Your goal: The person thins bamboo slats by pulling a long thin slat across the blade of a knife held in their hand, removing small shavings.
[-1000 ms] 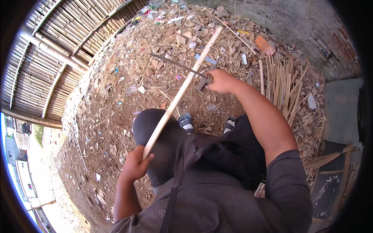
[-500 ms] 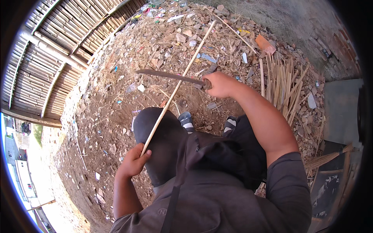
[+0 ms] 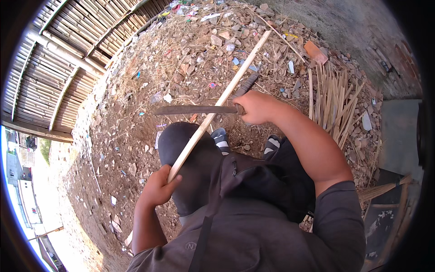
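A long pale bamboo strip (image 3: 241, 76) slants from my lower left up to the far right, its broad face showing. My left hand (image 3: 161, 185) is closed around its near end, beside my dark-clad knee (image 3: 186, 140). My right hand (image 3: 258, 107) grips a machete (image 3: 190, 110) with a dark, rusty blade. That blade points left and lies across the strip around its middle; the exact contact is hard to make out. A dark ribbed piece (image 3: 247, 85) sticks out just beyond the right hand, and I cannot tell whether it belongs to the machete.
Several split bamboo strips (image 3: 333, 102) lie bundled on the right, near an orange brick piece (image 3: 316, 52). Stones, straw and litter cover the dirt ground (image 3: 136, 131). A bamboo-slat wall (image 3: 50, 81) stands left, a grey wall (image 3: 335, 27) far right. My sandalled feet (image 3: 221, 141) are below the blade.
The machete has slid down the strip toward me, and its blade now lies more level. The strip has turned to show a wider face, its far end shifting right.
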{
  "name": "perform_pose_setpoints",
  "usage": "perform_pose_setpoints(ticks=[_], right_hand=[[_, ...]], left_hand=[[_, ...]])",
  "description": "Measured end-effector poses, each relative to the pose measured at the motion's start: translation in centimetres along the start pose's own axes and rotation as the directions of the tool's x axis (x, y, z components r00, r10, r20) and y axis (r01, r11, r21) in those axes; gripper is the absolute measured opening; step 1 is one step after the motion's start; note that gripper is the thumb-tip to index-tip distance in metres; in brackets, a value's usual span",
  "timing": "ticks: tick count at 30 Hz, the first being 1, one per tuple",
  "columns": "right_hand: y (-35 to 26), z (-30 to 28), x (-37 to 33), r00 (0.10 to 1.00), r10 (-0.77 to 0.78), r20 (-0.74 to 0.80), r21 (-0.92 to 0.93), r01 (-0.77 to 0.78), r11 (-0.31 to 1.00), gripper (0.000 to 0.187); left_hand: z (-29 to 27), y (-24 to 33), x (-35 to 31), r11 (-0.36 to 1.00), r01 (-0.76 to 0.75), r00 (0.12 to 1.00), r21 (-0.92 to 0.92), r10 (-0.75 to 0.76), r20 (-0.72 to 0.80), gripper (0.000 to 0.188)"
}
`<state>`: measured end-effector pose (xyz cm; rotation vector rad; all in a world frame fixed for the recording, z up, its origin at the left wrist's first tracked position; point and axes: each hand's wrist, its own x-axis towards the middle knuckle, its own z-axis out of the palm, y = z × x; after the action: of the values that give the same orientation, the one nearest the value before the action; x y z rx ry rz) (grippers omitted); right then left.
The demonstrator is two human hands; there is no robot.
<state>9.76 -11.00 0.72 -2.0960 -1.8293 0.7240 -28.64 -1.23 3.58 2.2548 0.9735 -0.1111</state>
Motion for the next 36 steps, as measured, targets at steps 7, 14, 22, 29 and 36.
perform_pose_setpoints(ticks=[7, 14, 22, 29, 36], right_hand=[[3.1, -1.5, -0.2, 0.981, 0.138, -0.136, 0.175, -0.113, 0.978, 0.043], [-1.3, 0.4, -0.2, 0.995, -0.103, -0.019, -0.110, 0.100, 0.989, 0.034], [4.9, -1.1, 0.2, 0.957, 0.210, -0.203, 0.210, -0.167, 0.963, 0.033], [0.4, 0.2, 0.4, 0.999, -0.034, -0.007, -0.048, 0.033, 0.998, 0.036], [5.4, -0.6, 0.5, 0.892, 0.344, -0.293, 0.318, -0.249, 0.915, 0.059]], left_hand=[[-0.8, -0.8, 0.8, 0.980, -0.024, 0.989, -0.198, 0.053, 0.138, 0.026], [-0.4, -1.1, 0.4, 0.986, -0.007, 0.993, -0.166, 0.027, 0.116, 0.026], [0.8, 0.8, -0.2, 1.000, 0.007, 0.997, -0.020, -0.009, -0.078, 0.031], [0.7, 0.8, -0.5, 1.000, -0.006, 0.998, -0.003, 0.005, -0.069, 0.033], [0.6, 0.3, -0.2, 0.999, -0.004, 1.000, -0.052, 0.003, -0.025, 0.033]])
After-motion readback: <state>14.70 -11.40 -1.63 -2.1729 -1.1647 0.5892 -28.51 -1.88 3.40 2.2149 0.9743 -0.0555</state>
